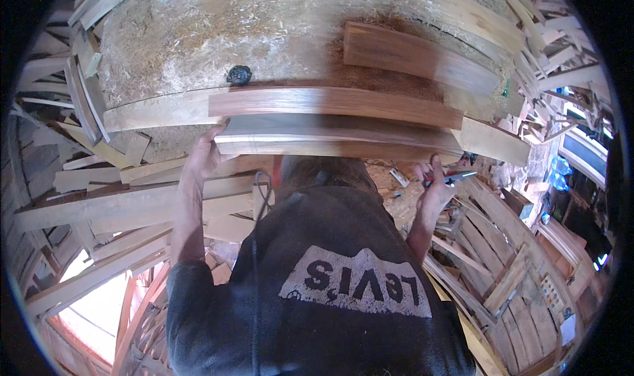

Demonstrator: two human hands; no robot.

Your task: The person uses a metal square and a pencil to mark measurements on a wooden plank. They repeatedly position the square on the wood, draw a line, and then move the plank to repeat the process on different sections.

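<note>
A long wooden board [317,141] lies crosswise in front of my body. My left hand [203,153] is closed on its left end, with the thumb near the upper edge. At the other end, a fingertip of my right hand [434,186] touches the board's near edge. That same hand is closed around a slim red and dark tool [454,176] with a light tip, whose exact kind I cannot make out. Just beyond the held board, a second, reddish-brown board [330,105] lies parallel to it on a pale plank [158,110].
Sawdust and shavings cover the bench top [218,26]. A thick brown wood block [416,56] lies at the far right, and a small dark round object [239,75] farther left. Stacked offcuts [132,198] crowd the left side, with more scraps [561,66] at the right.
</note>
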